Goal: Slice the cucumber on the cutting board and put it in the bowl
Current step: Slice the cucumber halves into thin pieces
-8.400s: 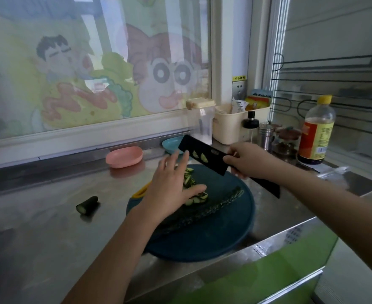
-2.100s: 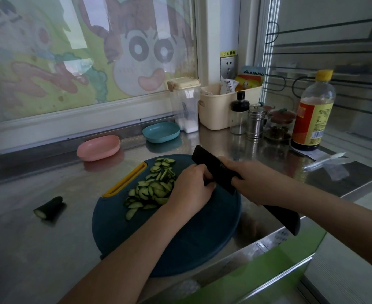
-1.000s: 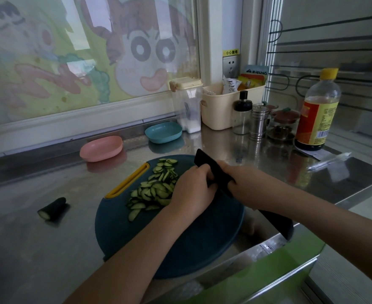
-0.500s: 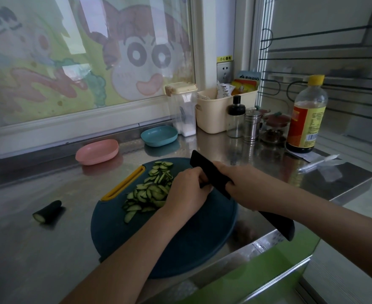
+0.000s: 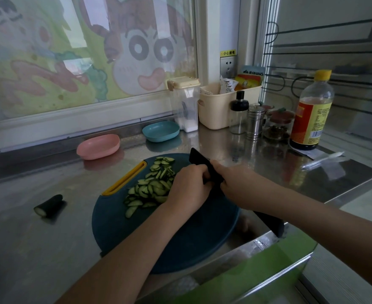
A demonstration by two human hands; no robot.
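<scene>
Gripping the knife [image 5: 199,160], your right hand [image 5: 242,185] wraps its fingers round it over the cutting board [image 5: 180,238]. Your left hand [image 5: 189,187] curls against the knife, whatever it holds hidden. Cucumber slices [image 5: 152,185] lie heaped just left of that hand.

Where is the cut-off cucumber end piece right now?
In the head view, the cucumber end lies on the steel counter at the left, off the cutting board, left of its yellow handle and nearer the person than the pink bowl.
</scene>
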